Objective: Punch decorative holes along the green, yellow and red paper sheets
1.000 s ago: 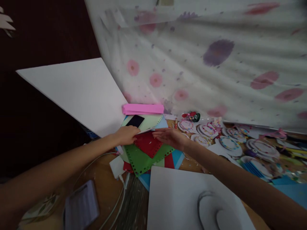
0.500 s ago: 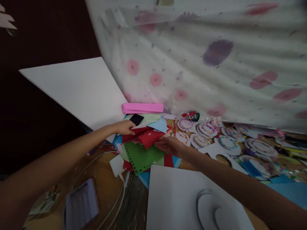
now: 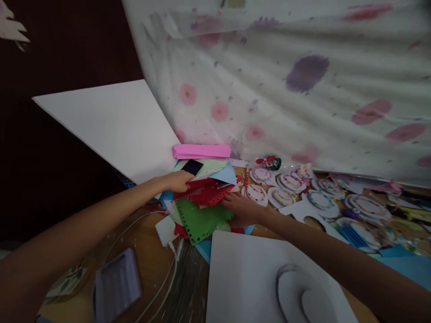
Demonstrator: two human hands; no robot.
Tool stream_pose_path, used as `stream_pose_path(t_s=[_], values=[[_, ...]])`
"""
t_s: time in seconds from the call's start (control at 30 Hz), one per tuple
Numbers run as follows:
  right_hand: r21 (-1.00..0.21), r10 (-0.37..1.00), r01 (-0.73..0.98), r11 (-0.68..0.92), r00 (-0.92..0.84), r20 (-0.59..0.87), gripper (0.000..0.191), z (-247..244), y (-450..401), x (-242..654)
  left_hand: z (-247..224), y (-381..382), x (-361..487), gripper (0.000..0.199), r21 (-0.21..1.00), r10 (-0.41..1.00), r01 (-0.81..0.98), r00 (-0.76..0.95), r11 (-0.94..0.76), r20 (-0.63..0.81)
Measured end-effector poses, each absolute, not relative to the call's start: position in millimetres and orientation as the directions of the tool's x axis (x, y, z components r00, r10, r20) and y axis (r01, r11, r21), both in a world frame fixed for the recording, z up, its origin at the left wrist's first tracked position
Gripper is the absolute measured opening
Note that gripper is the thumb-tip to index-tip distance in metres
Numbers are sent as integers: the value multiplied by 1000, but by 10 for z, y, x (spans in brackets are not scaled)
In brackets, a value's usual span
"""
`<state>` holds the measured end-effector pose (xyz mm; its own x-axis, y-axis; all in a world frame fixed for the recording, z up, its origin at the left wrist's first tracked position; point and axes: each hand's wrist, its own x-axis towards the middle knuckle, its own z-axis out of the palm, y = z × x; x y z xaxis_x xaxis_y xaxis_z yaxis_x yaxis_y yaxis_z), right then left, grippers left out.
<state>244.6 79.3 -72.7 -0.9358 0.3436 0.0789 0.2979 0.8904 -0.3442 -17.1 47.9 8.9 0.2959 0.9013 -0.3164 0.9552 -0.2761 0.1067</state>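
My left hand (image 3: 177, 181) is closed on the left edge of the upper paper sheets, holding them a little raised. A dark phone-like rectangle (image 3: 192, 167) lies on top of them, by my fingertips. Under the lifted sheets sits a red sheet (image 3: 210, 192) with a punched edge. My right hand (image 3: 241, 208) rests at its right side with fingers stretched out, touching the pile. Below it lies a green sheet (image 3: 200, 220) with heart-shaped holes along its edges. A light blue sheet (image 3: 225, 174) sticks out above the red one.
A folded pink paper strip (image 3: 202, 151) lies behind the pile. Beaded bracelets on white discs (image 3: 283, 197) spread to the right. A large white board (image 3: 242, 278) is in front, another white panel (image 3: 111, 125) leans left. A charger (image 3: 166, 230), cable and purple case (image 3: 117, 285) lie front left.
The red sheet, tilted up before, now lies flatter under the raised sheets. My right hand has turned and spread onto the pile; my left hand keeps its place.
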Motion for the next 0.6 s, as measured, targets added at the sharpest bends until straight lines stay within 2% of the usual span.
stream_pose_path(t_s=[0.03,0.07,0.17,0.23,0.3,0.33,0.4,0.47,0.6], values=[[-210,297,279,937,-953,58,65,-736,793,2467,97,485,-174,21,99,902,956,294,-277,-315],[-155,289,279,948,-956,45,63,-736,802,2466,104,490,-175,21,94,902,955,296,-280,-316],[-172,358,344,923,-932,57,46,-689,873,2354,122,484,-157,27,84,896,952,306,-296,-322],[-166,389,373,913,-918,78,40,-638,931,2247,119,459,-119,38,65,900,955,294,-289,-323],[-155,403,386,909,-910,99,46,-605,974,2166,97,425,-65,51,22,916,965,257,-263,-309],[-144,401,385,911,-910,104,52,-602,987,2140,78,410,-35,52,-5,927,969,235,-247,-292],[-111,400,389,915,-910,106,60,-623,1005,2107,35,391,20,40,-56,950,975,196,-216,-242],[-67,417,412,909,-902,109,58,-668,1023,2069,-4,395,53,29,-87,965,978,169,-189,-202],[6,498,504,864,-856,138,54,-759,1102,1882,-30,440,36,24,-96,974,983,136,-155,-181]])
